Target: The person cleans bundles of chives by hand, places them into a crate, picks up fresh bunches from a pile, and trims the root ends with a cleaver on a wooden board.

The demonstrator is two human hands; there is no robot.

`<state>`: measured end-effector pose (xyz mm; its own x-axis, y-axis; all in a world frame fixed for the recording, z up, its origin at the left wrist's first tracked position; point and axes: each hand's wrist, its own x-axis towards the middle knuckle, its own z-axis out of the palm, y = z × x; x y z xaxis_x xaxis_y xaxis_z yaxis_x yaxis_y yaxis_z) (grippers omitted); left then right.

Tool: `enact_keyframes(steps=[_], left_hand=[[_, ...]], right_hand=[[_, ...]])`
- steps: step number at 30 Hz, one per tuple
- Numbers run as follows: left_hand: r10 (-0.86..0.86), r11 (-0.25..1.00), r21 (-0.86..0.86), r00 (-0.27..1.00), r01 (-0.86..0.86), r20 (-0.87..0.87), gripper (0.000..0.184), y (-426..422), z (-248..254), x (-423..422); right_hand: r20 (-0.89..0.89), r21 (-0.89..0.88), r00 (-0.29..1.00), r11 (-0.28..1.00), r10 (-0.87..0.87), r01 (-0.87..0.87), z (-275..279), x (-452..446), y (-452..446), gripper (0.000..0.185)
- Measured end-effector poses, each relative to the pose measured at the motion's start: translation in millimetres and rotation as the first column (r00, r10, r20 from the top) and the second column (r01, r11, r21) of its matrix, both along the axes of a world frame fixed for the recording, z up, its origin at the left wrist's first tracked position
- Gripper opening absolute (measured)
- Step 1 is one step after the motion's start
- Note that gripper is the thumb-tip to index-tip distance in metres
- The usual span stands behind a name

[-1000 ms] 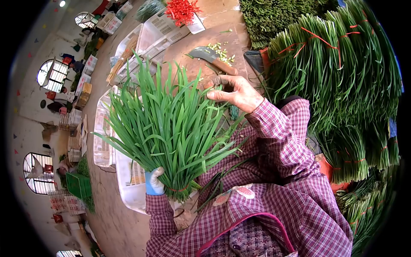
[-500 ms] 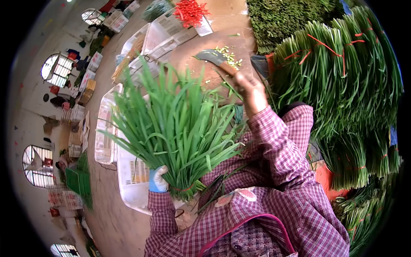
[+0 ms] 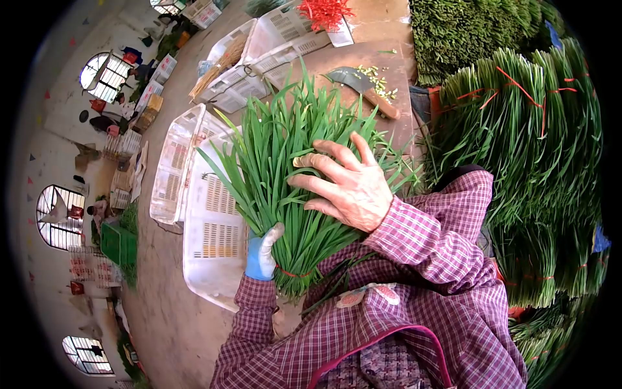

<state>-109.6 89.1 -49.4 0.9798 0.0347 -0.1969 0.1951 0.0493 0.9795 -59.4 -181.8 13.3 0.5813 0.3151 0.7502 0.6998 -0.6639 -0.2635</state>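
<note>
My left hand (image 3: 262, 254), in a blue and white glove, grips a bunch of long green leaves (image 3: 285, 155) near its base, just above a red tie. The thumb shows; the other fingers are hidden behind the bunch. Bare, with its fingers spread, my right hand (image 3: 346, 185) lies over the right side of the leaves. Beyond them, a curved knife (image 3: 366, 89) with a wooden handle rests on a brown board (image 3: 314, 68), beside small pale green cut bits (image 3: 379, 83).
White crates (image 3: 214, 233) stand left of the bunch. Red ties (image 3: 324, 13) sit in a crate at the top. Tied green bundles (image 3: 518, 129) are stacked along the right side. A green crate (image 3: 118, 244) is at the far left.
My right hand has moved from the knife handle down onto the leaves and spread its fingers. The leaves are gathered more narrowly. The whole view has shifted, with the surroundings now further right and lower.
</note>
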Motion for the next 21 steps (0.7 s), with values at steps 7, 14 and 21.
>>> enact_keyframes(steps=[7,14,21], left_hand=[[0.073,0.995,-0.063,0.997,-0.074,-0.023,0.033,13,0,-4],[0.056,0.998,0.027,0.998,-0.057,0.014,0.035,24,12,7],[0.003,0.999,0.052,1.0,-0.004,0.025,0.037,29,20,18]], right_hand=[[-0.152,-0.076,0.988,0.997,-0.01,-0.001,-65,3,-14,0.032],[-0.168,0.069,0.985,0.997,-0.027,0.039,-45,7,-25,0.029],[-0.172,0.344,0.982,0.93,-0.073,0.129,11,3,-47,0.017]])
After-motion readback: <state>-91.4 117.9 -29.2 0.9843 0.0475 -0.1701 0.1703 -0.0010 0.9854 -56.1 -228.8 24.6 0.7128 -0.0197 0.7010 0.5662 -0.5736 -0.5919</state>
